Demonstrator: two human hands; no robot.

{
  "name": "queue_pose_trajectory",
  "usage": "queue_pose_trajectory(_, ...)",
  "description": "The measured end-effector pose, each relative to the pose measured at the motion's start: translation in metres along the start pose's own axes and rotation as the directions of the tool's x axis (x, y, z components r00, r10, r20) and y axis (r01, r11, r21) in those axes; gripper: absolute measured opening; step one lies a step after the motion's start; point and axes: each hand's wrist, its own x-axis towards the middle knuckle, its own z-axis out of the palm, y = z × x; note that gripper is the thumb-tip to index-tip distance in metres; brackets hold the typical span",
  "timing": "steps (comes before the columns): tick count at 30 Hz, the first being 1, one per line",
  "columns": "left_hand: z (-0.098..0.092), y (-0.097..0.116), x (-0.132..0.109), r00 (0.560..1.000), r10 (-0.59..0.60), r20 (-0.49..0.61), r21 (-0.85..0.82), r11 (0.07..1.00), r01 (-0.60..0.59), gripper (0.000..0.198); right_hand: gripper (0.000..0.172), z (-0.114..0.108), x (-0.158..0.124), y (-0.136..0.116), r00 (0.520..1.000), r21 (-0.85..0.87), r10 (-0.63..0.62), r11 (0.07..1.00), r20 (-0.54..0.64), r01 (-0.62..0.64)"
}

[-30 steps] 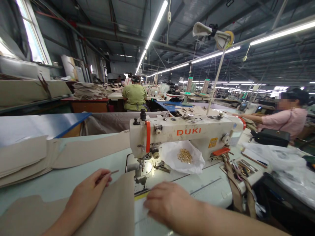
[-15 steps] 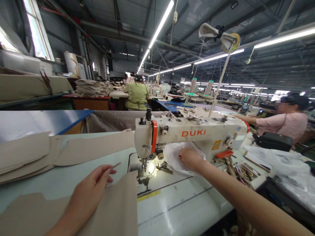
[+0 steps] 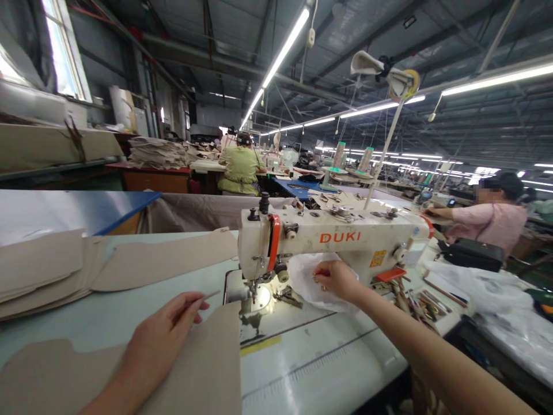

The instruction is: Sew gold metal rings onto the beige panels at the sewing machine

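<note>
Since a second ago the right hand (image 3: pixel 334 278) has left the near edge of the table (image 3: pixel 311 357) and now reaches forward under the arm of the DUKI sewing machine (image 3: pixel 337 236), into the white plastic bag (image 3: pixel 305 275) that lies behind the needle; half a second ago it lay flatter on the bag, and now its fingers are drawn together and curled as if pinching something small, though I cannot tell whether anything is between them; the brass-coloured rings seen in the bag earlier are hidden by the hand now.

By contrast the left hand (image 3: pixel 159 340) has hardly moved; it rests palm down on the beige panel (image 3: pixel 203 369), thumb and forefinger closed on a thin sliver of a tool (image 3: pixel 206 298) whose tip points to the right, toward the needle (image 3: pixel 253 287); the panel's right edge lies just short of the lit needle plate (image 3: pixel 261 297), its long side running away from the person.

So the bag lies to the right of and behind the needle, well apart from the left hand and directly under the right; the right arm is stretched nearly straight, forearm crossing the table diagonally, wrist bent slightly down; a long beige strip (image 3: pixel 164 259) lies on the table behind the left hand.
</note>
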Motion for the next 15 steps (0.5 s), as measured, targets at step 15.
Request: queue_pose_trajectory(15, -0.004, 0.016, -0.025, 0.982, 0.109, 0.155, -0.087, 0.992, -0.096, 0.024, 0.023, 0.037, -0.049, -0.067, 0.854, 0.856, -0.063, 0.029, 0.516, -0.516)
